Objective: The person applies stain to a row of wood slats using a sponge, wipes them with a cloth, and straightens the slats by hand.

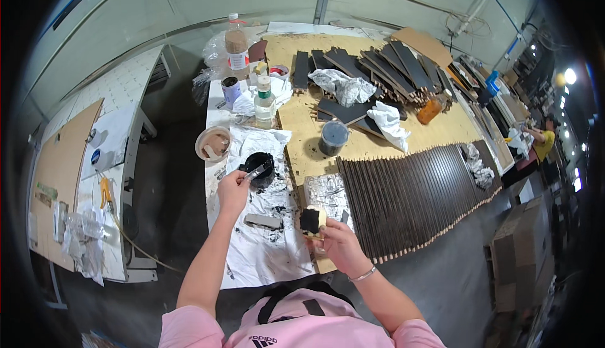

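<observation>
My left hand is closed round a small flat scraper, its blade over a tub of black paste. The tub stands on a stained white sheet. In my right hand I grip a pale yellow sponge whose upper face carries a black patch. A grey block lies on the sheet between my hands. Just beyond the sponge is a flat piece wrapped in smeared white film. To its right, dark strips with pale wooden ends lie side by side in a wide row.
Loose dark boards are piled at the back, with crumpled white rags on them. A dark cup, an orange bottle, a clear bottle and a round tub stand around. A person works far right.
</observation>
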